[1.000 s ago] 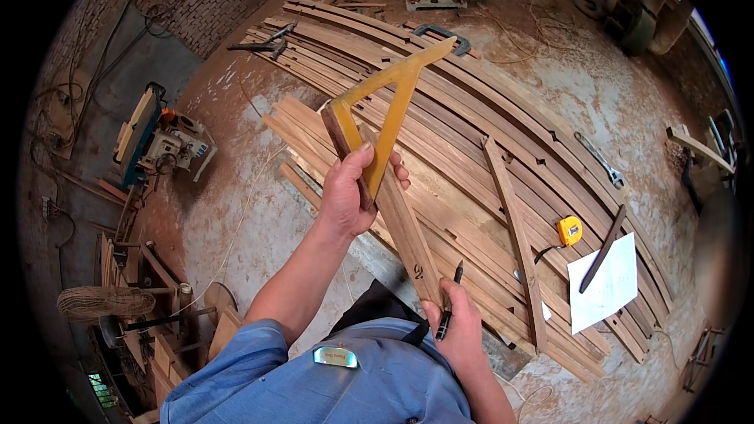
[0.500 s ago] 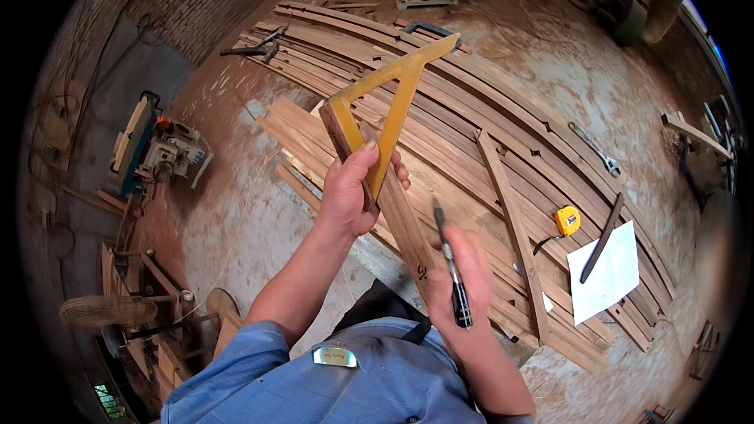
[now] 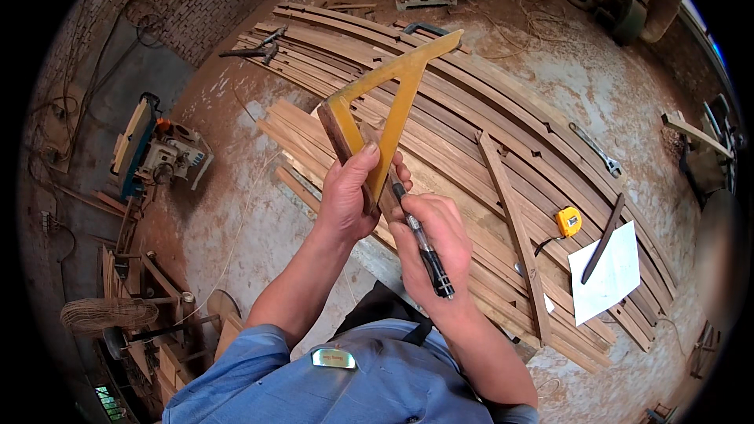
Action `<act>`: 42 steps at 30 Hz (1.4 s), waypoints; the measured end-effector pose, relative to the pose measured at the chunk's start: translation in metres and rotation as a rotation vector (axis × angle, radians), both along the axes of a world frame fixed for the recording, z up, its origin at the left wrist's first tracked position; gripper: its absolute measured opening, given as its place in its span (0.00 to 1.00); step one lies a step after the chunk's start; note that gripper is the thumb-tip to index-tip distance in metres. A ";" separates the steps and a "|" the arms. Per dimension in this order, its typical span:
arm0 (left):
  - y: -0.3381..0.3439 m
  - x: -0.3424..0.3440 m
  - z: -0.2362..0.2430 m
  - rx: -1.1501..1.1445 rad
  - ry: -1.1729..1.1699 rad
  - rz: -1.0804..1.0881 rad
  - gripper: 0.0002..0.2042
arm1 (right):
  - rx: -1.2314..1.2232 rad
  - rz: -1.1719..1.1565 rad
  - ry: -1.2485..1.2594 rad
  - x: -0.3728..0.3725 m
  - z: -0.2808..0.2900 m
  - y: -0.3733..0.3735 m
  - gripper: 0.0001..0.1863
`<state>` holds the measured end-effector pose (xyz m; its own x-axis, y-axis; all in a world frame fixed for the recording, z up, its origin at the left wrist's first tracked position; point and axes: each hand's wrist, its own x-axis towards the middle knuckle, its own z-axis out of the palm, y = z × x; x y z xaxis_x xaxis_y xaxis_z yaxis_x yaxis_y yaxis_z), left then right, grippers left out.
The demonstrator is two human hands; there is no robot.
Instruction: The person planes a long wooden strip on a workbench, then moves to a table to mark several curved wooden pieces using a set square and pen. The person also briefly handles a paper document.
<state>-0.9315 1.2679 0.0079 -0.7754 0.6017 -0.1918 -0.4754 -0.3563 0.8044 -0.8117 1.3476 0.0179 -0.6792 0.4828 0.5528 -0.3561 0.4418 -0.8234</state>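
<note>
My left hand (image 3: 345, 188) is closed round a yellow triangle square (image 3: 404, 94) with a thick brown stock, its thumb pressed on the yellow blade. The same grip takes in a wooden strip (image 3: 390, 202) that passes behind the square. My right hand (image 3: 440, 239) is closed on a black and silver pen (image 3: 422, 243), whose upper tip meets or nearly meets the strip just beside my left fingers. The lower part of the strip is hidden behind my right hand.
Long wooden strips (image 3: 463, 126) with small notches cover the work surface. On them lie a yellow tape measure (image 3: 568, 221), a white paper sheet (image 3: 605, 283), a dark wooden piece (image 3: 603, 239), an adjustable wrench (image 3: 594, 149) and a clamp (image 3: 259, 49). A machine (image 3: 161, 149) stands at left.
My right hand has moved left and up with the pen, bringing it from beside the wooden strip to the strip near my left fingers. My left hand and the square have barely moved.
</note>
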 end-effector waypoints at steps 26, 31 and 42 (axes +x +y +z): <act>0.008 -0.008 -0.007 -0.013 -0.005 -0.013 0.13 | 0.090 0.001 0.012 -0.008 -0.008 0.007 0.18; 0.013 -0.010 -0.012 0.009 -0.013 0.057 0.13 | 0.069 0.063 -0.041 0.004 -0.007 0.016 0.15; -0.001 -0.090 -0.032 0.087 0.018 0.251 0.13 | -0.005 -0.054 -0.948 0.177 -0.086 0.043 0.26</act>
